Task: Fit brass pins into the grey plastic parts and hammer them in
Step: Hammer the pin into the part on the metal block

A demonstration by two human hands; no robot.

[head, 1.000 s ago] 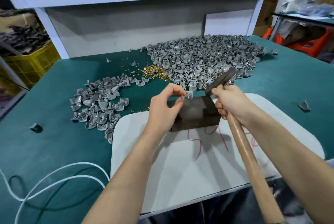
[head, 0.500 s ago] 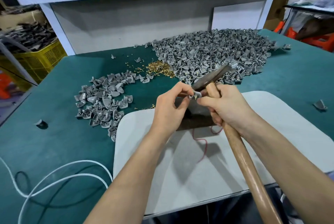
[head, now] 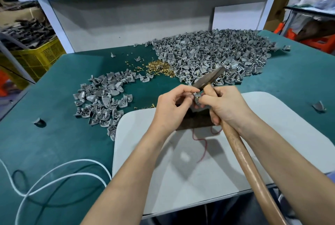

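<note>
a person at a green bench (head: 54, 143) is pinching a small grey plastic part (head: 196, 96) in the left hand (head: 172, 105), its grip closing on the piece with thumb and fingertips, just above the far edge of the white board (head: 272, 134). the right hand (head: 224, 105) is wrapping its grip round the wooden handle of a hammer (head: 243, 155) close under the head, while its thumb and forefinger are reaching in to touch the same part. a glint of brass is showing there, though whether a pin is seated is too small to tell.

the hammer's dark head is tilting up and away past the board's far edge, and its handle is running back over the board's right half toward the person. under the hands, a dark block (head: 194, 122) is sitting at the board's far edge, and a thin red line (head: 201, 141) is trailing from it across the board's middle.

beyond the board, a large heap of grey parts (head: 217, 56) is spreading over the bench. loose brass pins (head: 159, 66) are lying beyond the board's far left corner. a smaller heap of grey parts (head: 105, 101) is lying left of the board, reaching its left edge. a white cable (head: 54, 175) is looping over the bench left of the board's near corner.
</note>
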